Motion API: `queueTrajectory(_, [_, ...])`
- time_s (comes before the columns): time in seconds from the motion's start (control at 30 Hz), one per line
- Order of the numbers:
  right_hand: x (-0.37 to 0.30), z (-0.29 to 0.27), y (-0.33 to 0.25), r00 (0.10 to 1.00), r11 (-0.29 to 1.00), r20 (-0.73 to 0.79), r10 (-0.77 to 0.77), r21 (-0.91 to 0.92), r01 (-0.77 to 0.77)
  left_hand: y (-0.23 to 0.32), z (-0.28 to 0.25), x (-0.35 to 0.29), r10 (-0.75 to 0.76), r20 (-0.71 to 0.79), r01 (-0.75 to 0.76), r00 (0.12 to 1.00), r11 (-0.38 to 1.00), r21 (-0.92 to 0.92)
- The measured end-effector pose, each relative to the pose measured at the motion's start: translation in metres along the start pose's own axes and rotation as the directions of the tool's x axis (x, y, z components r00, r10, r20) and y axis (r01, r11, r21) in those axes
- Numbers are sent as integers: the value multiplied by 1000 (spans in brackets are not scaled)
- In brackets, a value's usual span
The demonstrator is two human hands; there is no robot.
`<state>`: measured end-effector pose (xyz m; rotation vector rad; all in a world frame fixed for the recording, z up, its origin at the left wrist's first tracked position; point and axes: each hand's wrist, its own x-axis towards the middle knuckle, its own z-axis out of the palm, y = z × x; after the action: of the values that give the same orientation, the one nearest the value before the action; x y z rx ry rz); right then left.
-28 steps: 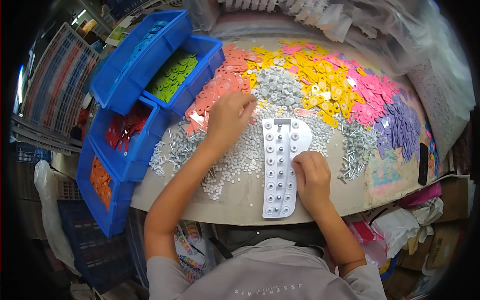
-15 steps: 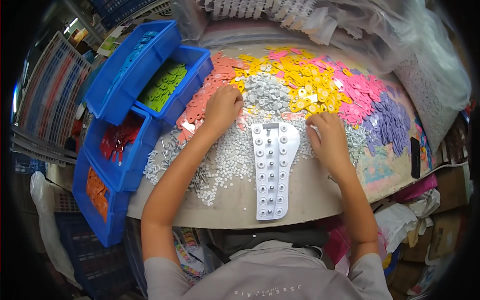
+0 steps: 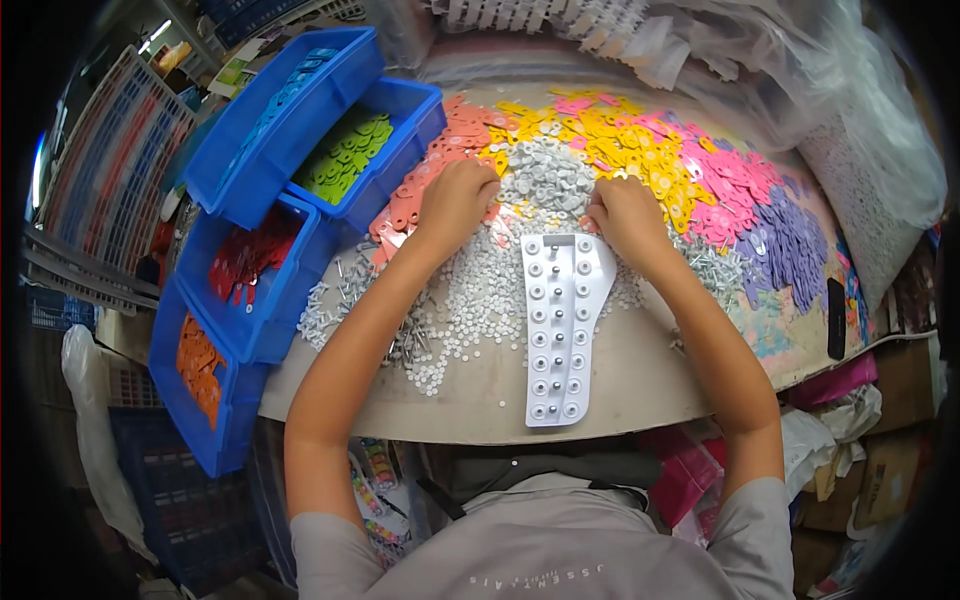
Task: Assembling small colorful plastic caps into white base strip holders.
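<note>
My left hand (image 3: 458, 208) is closed, its fingertips curled down at the left edge of a heap of small grey-white plastic parts (image 3: 548, 178). Salmon-coloured flat tabs with holes (image 3: 408, 196) lie beside and under that hand. At the heap's right edge my right hand (image 3: 630, 218) has its fingers bent together, close to the yellow tabs (image 3: 640, 150). What either hand pinches is hidden. Between my forearms lies a white plastic holder (image 3: 598, 268), with white round pieces along both sides and a middle row of metal pins.
Blue bins (image 3: 335, 232) at the left hold blue, green, red and orange tabs. Small white discs (image 3: 470, 300) and silver rivets (image 3: 408, 340) are scattered over the table (image 3: 650, 385). Pink (image 3: 735, 185) and purple tabs (image 3: 785, 250) lie right, near a black bar (image 3: 836, 318) and plastic bag (image 3: 865, 170).
My right hand has moved left and away from me, from the yellow tabs to the grey-white heap. My left hand stays at the heap's left side. The whole view has shifted slightly.
</note>
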<state>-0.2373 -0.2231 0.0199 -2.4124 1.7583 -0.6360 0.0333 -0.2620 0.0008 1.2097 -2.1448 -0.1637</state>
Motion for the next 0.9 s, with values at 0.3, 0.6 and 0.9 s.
queueTrajectory(0.3, [-63,-61,-45,995,941,-61,75,335,-50,9,2,12,-189,167,182,968,982,57])
queueTrajectory(0.6, [-131,-48,-73,995,838,90,47,538,-89,95,-61,-56,-192,242,282,951,859,-427])
queueTrajectory(0.9, [-137,-30,-81,993,829,90,81,548,-117,127,-40,-120,-127,315,279,941,818,-503])
